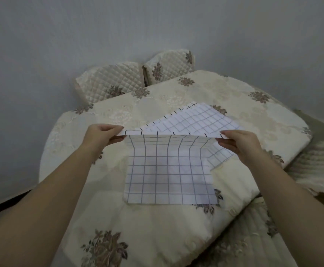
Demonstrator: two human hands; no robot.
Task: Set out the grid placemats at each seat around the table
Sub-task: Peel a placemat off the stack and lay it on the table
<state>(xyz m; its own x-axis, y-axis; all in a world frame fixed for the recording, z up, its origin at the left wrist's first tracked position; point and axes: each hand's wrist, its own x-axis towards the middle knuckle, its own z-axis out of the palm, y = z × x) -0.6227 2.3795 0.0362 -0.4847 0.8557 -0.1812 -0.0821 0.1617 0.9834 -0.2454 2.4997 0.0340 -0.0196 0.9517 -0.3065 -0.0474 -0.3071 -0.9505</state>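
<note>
I hold a white placemat with a dark grid by its far edge. My left hand pinches the left corner and my right hand pinches the right corner. The far edge is lifted off the table, while the near part of the mat lies flat on the cream floral tablecloth. Behind it, a small stack of more grid placemats lies on the table, angled and partly hidden by the lifted mat.
Two chairs with quilted floral covers stand at the table's far side against a grey wall. Another covered seat shows at the right, and one at the lower right.
</note>
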